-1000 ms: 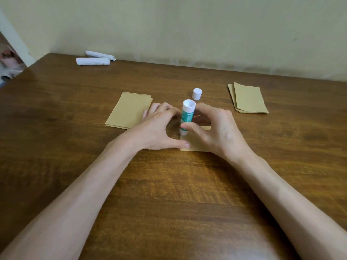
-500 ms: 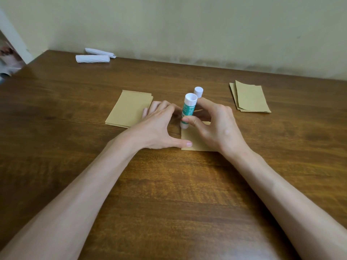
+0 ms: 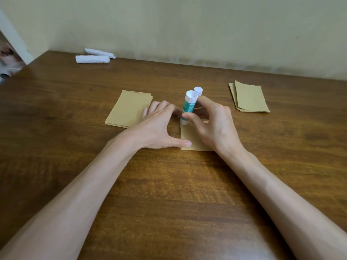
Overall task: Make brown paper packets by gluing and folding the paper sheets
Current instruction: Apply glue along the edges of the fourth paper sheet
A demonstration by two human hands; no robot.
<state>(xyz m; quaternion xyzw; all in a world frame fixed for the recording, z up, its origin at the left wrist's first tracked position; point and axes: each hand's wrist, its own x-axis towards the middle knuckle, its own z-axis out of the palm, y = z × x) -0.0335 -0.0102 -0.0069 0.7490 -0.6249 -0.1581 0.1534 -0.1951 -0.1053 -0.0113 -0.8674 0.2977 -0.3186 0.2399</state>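
A folded brown paper sheet (image 3: 191,139) lies on the wooden table (image 3: 169,194) at its middle. My right hand (image 3: 212,124) grips a green and white glue stick (image 3: 188,107), held upright with its lower end on the sheet's left edge. My left hand (image 3: 159,126) rests flat, fingers spread, thumb pressing the sheet's near left corner. The glue stick's white cap (image 3: 198,90) stands just behind it. A stack of flat brown sheets (image 3: 129,108) lies to the left, partly under my left fingers. A pile of brown packets (image 3: 248,98) lies at the right.
Two white paper rolls (image 3: 93,59) lie at the far left of the table near the wall (image 3: 187,25). The table's left edge runs diagonally at the far left.
The glue stick has slid a little along the sheet's left edge away from me in my right hand. My left hand stays pressed on the sheet.
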